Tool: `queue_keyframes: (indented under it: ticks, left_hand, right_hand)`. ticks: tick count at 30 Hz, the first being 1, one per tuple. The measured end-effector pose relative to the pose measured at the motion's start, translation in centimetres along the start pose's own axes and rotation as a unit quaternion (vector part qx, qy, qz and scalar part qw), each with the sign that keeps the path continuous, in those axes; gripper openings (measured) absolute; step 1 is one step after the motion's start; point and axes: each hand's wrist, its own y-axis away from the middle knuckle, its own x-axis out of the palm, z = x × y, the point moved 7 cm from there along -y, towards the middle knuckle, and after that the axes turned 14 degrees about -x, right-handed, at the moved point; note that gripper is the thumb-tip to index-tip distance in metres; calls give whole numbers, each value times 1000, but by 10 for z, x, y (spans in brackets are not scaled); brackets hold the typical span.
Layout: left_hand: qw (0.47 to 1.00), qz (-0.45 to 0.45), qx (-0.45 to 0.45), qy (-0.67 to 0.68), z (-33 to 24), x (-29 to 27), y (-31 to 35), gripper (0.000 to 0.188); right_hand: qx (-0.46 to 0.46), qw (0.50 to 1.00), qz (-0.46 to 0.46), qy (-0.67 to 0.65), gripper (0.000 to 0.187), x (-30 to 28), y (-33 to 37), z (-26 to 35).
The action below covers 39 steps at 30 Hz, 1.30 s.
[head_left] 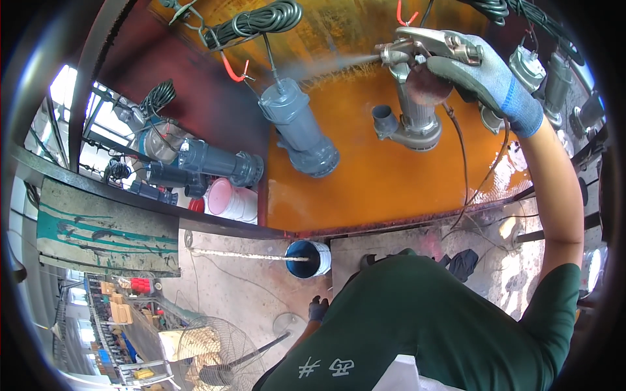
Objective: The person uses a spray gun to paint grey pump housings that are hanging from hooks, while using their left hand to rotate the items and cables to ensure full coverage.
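My right hand, in a pale glove with a blue cuff and dark palm, is raised and closed around a metal spray gun. From its nozzle a pale mist streams left toward a hanging blue-grey pump. Under the gun shows a round, reddish-brown stained part. Just beyond it hangs a bare-metal grey pump, partly covered by the gun. My left hand, in a dark glove, is low by my side near a blue-lined bucket; its fingers look loosely apart and nothing shows in them.
An orange-stained booth wall stands behind the pumps. Red hooks and coiled cables hang above. A thin hose droops below the gun. More pumps are at left, others at right. A caged fan stands lower left.
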Motion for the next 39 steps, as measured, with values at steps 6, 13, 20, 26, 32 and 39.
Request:
queue_keyframes:
  ticks: [6, 13, 20, 26, 32, 39]
  left_hand:
    - [990, 4, 5, -138, 4, -18, 24, 68]
    - [993, 6, 5, -117, 23, -17, 7, 68]
    - [997, 25, -31, -68, 18, 0, 7, 65]
    - [998, -7, -4, -62, 10, -3, 18, 67]
    - [987, -20, 108, -115, 6, -9, -39, 61]
    - [924, -27, 270, 269, -253, -118, -20, 60]
  right_hand:
    - [45, 997, 63, 10, 39, 12, -3, 1]
    - [56, 992, 114, 7, 34, 21, -7, 22]
    - [54, 991, 120, 1, 43, 23, -17, 36]
    - [32, 992, 118, 19, 37, 28, -11, 18]
    - [15, 992, 125, -26, 36, 37, 7, 47]
    - [26, 999, 15, -38, 39, 24, 33, -3]
